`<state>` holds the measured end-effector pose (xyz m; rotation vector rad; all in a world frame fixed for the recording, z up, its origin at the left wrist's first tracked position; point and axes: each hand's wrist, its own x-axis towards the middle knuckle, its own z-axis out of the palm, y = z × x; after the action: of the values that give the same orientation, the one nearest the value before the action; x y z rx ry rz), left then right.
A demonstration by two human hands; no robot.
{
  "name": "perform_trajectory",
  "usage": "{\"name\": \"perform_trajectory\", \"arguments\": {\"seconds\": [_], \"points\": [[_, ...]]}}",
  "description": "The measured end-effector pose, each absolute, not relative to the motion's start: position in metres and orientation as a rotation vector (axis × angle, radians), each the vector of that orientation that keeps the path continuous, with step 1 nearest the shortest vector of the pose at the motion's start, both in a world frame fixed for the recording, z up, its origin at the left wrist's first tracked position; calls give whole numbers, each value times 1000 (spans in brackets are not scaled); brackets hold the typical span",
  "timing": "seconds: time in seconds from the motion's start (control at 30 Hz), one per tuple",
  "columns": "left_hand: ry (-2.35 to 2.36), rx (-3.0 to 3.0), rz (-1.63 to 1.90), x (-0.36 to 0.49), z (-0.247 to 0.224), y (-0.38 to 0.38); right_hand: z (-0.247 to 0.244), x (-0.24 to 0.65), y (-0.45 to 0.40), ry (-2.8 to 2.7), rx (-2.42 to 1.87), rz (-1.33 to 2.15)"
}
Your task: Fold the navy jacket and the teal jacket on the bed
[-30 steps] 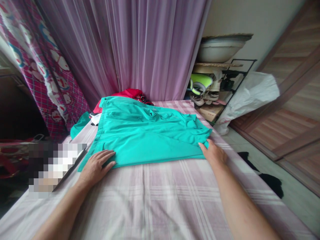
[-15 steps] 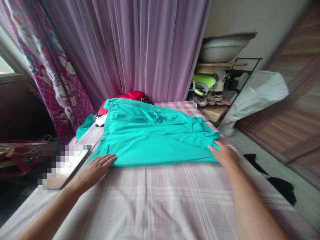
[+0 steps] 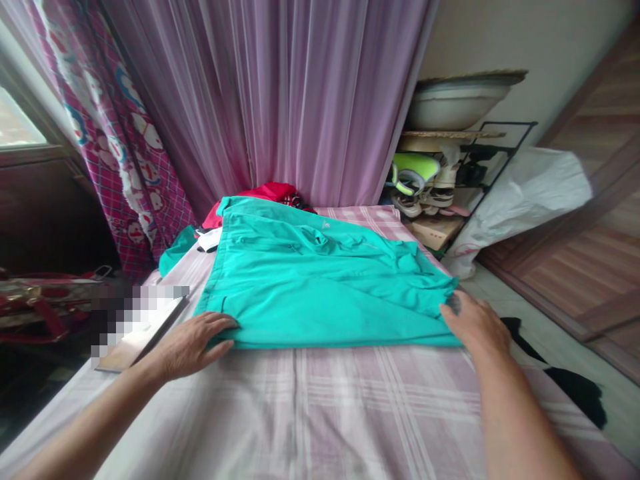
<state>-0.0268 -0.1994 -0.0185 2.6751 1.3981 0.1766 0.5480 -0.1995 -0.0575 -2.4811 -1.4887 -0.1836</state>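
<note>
A turquoise jacket (image 3: 320,300) lies folded flat on the bed, a long straight fold along its near side. It has a small pale logo, pocket openings and a gathered, crumpled right end. At the near left corner, my left hand (image 3: 195,343) rests with its fingertips on the cloth, thumb apart from the fingers. My right hand (image 3: 477,323) is at the near right end, thumb and fingers spread against the crumpled edge; some of its fingertips are hidden. Neither hand shows a clear grip on the fabric.
Red clothing (image 3: 273,192) lies behind the jacket. A flat, partly blurred-out object (image 3: 145,333) sits at the bed's left edge. The checked bedsheet (image 3: 320,413) spreads in front. Rightward stand a shoe rack (image 3: 500,123) with a basin (image 3: 455,103), and a white plastic bag (image 3: 530,193).
My left thumb has spread away from the fingers, which are more bent. My right hand has opened somewhat at the jacket's edge. The whole view has shifted slightly; the jacket keeps its folded shape.
</note>
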Motion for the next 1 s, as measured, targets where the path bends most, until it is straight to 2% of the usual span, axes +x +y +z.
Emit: {"name": "perform_trajectory", "arguments": {"seconds": [0.17,0.37,0.6,1.0], "points": [[1500,2570,211,-10,-4,-188,-56,507,-189,-1677,-2108,-393],[1552,2681,353,40,-24,-160,-67,437,-180,-2082,-1762,-295],[1720,2580,100,67,-60,-139,-86,425,-176,-2137,-1911,-121],[1698,2616,179,63,-72,-128,-85,425,-168,-2138,-1996,-95]]}}
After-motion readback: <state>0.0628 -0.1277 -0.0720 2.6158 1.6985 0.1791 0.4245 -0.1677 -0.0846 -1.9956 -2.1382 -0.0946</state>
